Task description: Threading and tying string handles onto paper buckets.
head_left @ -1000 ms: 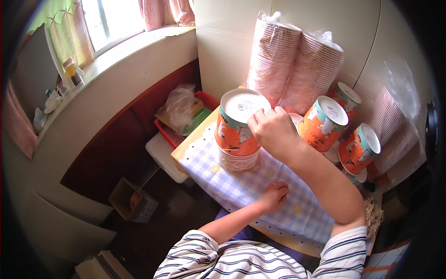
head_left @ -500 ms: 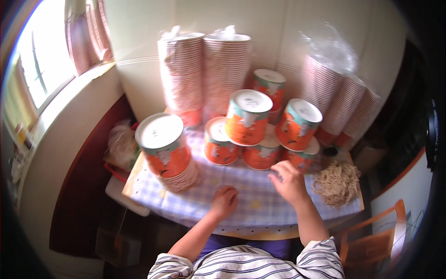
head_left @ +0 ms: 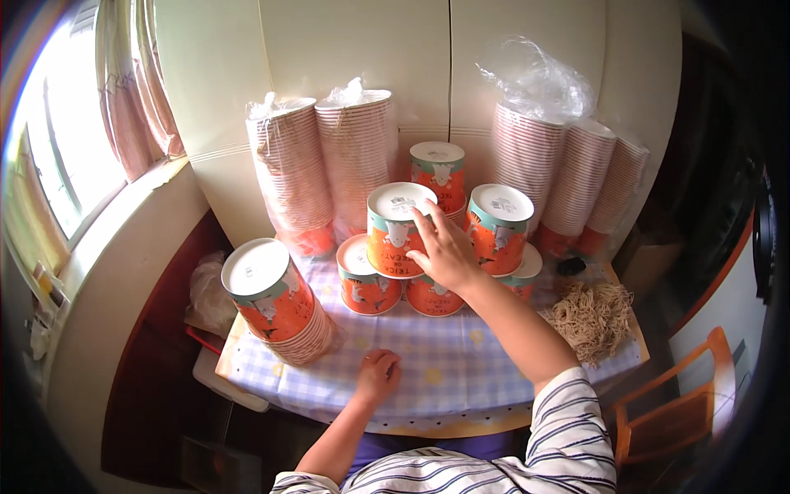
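Observation:
Upside-down orange paper tubs with green bands and white bases stand in a tiered pile on the table. My right hand (head_left: pixel 448 247) reaches over the pile, fingers apart, at the right side of the upper-left tub (head_left: pixel 395 239); whether it touches is unclear. Right of that hand is the upper-right tub (head_left: pixel 498 235), and partly hidden below it is a lower tub (head_left: pixel 436 295). Another lower tub (head_left: pixel 368 290) stands at the pile's left. My left hand (head_left: pixel 378 376), fingers curled with nothing visible in them, rests near the table's front edge.
A nested stack of tubs (head_left: pixel 276 300) leans at the table's left. Tall plastic-wrapped stacks (head_left: pixel 354 156) stand behind, with more wrapped stacks (head_left: pixel 527 156) at the back right. Crinkled tan shreds (head_left: pixel 590 321) lie on the checked tablecloth (head_left: pixel 444 354). A wooden chair (head_left: pixel 675 412) stands right.
My right hand has moved up and left, from the table before the pile to the upper-left tub. The left hand stays low near the front edge. The whole view has shifted slightly.

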`<state>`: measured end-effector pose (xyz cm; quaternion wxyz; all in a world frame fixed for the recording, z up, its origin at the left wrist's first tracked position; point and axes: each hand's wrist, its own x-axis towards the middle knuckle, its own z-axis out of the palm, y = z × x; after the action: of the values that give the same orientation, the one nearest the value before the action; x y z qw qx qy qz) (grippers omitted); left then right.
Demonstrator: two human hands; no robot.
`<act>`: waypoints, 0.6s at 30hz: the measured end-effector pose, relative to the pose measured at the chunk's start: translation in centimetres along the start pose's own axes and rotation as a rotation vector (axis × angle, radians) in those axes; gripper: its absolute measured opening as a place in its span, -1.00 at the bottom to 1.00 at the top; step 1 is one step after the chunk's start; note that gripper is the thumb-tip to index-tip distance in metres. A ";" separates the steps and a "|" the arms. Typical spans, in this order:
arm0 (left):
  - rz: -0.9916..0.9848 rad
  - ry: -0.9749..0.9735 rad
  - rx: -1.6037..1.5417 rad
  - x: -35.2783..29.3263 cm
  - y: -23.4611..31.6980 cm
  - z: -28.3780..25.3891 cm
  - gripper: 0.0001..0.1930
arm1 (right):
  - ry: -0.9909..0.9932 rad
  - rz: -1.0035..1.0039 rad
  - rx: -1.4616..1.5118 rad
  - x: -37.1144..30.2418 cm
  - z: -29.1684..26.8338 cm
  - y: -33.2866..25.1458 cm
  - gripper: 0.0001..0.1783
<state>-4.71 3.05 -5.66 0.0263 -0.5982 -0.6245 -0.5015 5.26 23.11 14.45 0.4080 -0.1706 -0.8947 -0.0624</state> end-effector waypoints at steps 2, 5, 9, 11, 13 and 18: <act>0.003 -0.008 0.007 0.1 0.1 0.2 -0.86 | -0.007 -0.023 -0.044 0.8 1.7 0.7 -0.28; -0.018 -0.033 -0.030 0.0 0.1 0.7 -0.86 | 0.026 -0.060 0.089 0.5 2.2 2.0 -0.47; -0.079 -0.048 -0.050 -0.1 0.2 0.4 -0.87 | 0.318 0.034 0.401 -1.6 -2.6 -0.1 -0.59; -0.122 -0.003 -0.073 -0.2 0.2 0.3 -0.88 | 0.389 0.274 0.670 -4.4 -5.1 -0.7 -0.55; -0.168 0.043 -0.098 -0.1 0.3 -0.2 -0.89 | 0.469 0.434 1.218 -7.7 -6.4 -1.6 -0.79; -0.346 0.137 -0.460 0.4 0.3 -1.1 -0.79 | 0.265 1.010 1.890 -19.1 -2.7 -1.0 -0.85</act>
<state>-5.19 2.55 -4.71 -0.1534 -0.4378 -0.5839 -0.6662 18.40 16.63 1.89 0.4468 -0.1276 -0.3555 0.8110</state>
